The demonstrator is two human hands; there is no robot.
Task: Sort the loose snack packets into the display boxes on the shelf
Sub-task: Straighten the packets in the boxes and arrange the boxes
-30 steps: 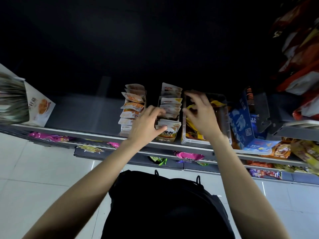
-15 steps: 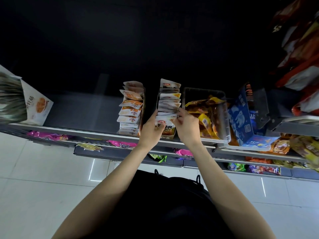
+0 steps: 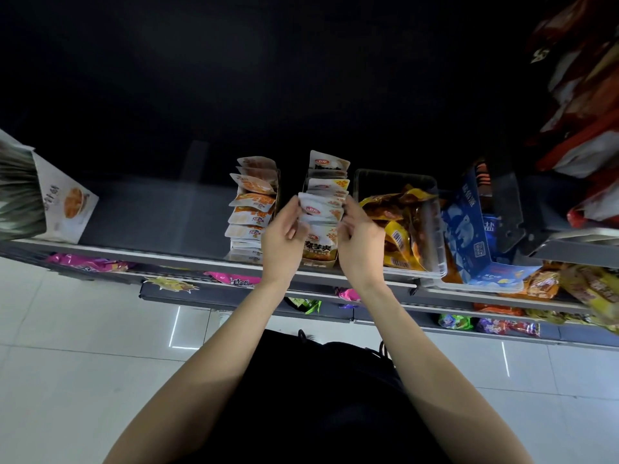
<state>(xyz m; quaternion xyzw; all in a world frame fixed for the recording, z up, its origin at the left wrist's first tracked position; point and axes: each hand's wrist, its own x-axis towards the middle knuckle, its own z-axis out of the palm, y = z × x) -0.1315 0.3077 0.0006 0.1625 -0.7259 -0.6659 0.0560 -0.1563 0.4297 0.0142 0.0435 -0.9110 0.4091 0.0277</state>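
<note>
Left hand (image 3: 283,241) and right hand (image 3: 360,241) pinch the sides of a white packet (image 3: 320,209) above the middle box (image 3: 320,256) on the shelf (image 3: 150,216).

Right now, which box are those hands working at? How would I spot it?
Find the grey shelf. The middle display box stands between a row of orange-printed packets and a clear tub of yellow-brown bags. Only it holds white packets, gripped by both hands.

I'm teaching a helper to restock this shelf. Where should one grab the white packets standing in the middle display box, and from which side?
Probably by the side edges near the top, coming from above at the front. The white packets stand upright and tightly filed, only tops and edges exposed. The left hand and right hand pinch them so.
</note>
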